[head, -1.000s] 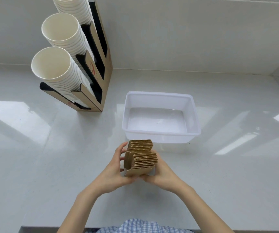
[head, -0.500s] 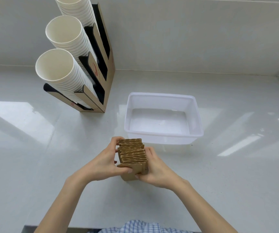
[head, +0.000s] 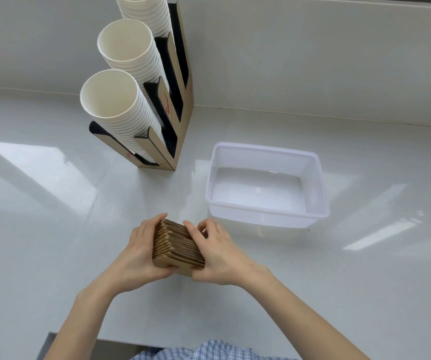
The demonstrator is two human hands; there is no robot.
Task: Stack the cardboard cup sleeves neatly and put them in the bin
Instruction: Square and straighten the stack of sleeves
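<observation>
Both my hands press one pack: my left hand (head: pixel 141 252) and right hand (head: pixel 218 253) are clamped on the cardboard cup sleeves (head: pixel 176 245) between them. A second ago the sleeves sat stepped; now they're squared, ready for the empty bin (head: pixel 267 211) beyond my right fingers.

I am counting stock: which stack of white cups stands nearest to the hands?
The lowest cup stack in the cardboard holder; the other two sit higher, toward the wall.
</observation>
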